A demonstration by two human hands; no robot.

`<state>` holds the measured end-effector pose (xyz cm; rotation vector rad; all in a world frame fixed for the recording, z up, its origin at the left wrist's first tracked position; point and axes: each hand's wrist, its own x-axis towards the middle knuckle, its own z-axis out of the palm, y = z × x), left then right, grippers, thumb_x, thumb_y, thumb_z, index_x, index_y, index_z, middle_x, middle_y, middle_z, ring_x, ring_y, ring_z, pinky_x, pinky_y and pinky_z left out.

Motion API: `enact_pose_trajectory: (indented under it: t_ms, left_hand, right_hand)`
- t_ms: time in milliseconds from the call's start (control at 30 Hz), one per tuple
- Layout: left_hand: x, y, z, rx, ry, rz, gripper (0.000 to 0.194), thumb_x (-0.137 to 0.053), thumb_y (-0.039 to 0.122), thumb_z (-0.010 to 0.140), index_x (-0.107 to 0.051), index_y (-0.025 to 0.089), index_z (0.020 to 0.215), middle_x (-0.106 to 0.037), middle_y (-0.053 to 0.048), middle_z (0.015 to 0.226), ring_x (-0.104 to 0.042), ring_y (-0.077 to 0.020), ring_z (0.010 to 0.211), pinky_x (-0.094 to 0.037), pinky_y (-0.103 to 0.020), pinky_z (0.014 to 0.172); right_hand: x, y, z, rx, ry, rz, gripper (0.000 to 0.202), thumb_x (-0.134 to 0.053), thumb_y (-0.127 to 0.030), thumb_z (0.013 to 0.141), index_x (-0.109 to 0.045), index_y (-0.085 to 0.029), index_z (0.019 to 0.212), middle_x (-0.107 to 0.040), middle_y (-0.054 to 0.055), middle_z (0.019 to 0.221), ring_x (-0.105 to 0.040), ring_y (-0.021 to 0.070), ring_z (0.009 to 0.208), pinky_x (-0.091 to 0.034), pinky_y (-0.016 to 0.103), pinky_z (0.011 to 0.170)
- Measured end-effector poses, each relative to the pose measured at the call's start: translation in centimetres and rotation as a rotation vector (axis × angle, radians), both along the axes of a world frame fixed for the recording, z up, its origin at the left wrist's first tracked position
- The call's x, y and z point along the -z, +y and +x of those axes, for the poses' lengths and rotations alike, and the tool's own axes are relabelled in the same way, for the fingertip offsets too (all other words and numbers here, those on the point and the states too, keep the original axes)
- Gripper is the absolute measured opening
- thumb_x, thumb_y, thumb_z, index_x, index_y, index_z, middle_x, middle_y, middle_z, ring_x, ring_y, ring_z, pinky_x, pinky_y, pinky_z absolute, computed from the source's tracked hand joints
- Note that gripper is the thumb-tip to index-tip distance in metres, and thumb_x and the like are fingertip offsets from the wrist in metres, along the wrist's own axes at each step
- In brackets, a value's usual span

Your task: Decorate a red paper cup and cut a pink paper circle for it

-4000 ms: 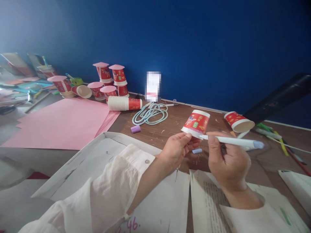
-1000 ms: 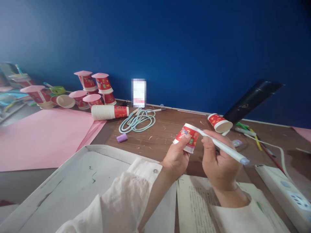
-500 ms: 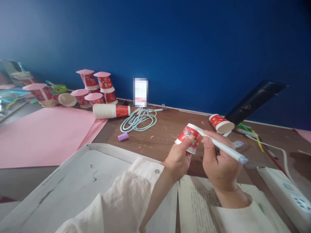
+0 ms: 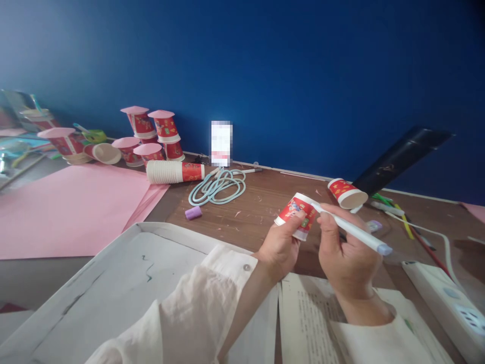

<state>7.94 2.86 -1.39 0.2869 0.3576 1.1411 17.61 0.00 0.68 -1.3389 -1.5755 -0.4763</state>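
My left hand (image 4: 280,247) is closed around a red paper cup (image 4: 290,208) with printed figures, its thumb across the front. The cup is tilted, its base up and its rim down towards the palm. A white marker (image 4: 356,232) is pinched in my right hand (image 4: 346,260), with its tip at the upper right edge of the cup; I cannot tell whether it touches. A purple cap (image 4: 193,212) lies on the brown tabletop. Another red paper cup (image 4: 341,191) lies on its side beyond my right hand.
Pink paper (image 4: 76,212), a stack of nested cups (image 4: 164,172) and pink-topped cups (image 4: 164,126) are at the left. A coiled cable (image 4: 217,189) lies before a phone with a blurred screen (image 4: 222,141). At right are a black tube (image 4: 397,162) and a power strip (image 4: 447,298).
The whole view has shifted slightly. Both hands keep their hold on the cup and the marker, and the marker's tip stays by the cup's upper right edge.
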Motion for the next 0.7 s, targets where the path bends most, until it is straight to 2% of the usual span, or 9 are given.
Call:
enact_pose_trajectory:
  t_ms: [233,700]
  left_hand:
    - [0.07,-0.09,-0.03,0.001,-0.013,0.017,0.033,-0.08,0.026,0.073,-0.072,0.012,0.102,-0.073,-0.01,0.105,-0.061,-0.0266,0.118,-0.039,-0.035,0.107]
    - [0.03,-0.05,0.03,-0.004,-0.015,-0.002,0.031,-0.08,0.025,0.072,-0.073,0.012,0.098,-0.073,-0.01,0.1,-0.06,-0.0274,0.118,-0.038,-0.036,0.107]
  right_hand:
    - [-0.15,0.01,-0.11,-0.003,-0.005,0.008,0.018,-0.057,-0.021,0.093,-0.07,-0.019,0.106,-0.077,0.009,0.095,-0.072,0.0251,0.094,-0.054,0.042,0.089]
    - [-0.29,0.16,-0.03,0.005,-0.033,0.012,0.018,-0.058,-0.022,0.092,-0.07,-0.017,0.104,-0.077,0.01,0.091,-0.072,0.026,0.088,-0.055,0.041,0.081]
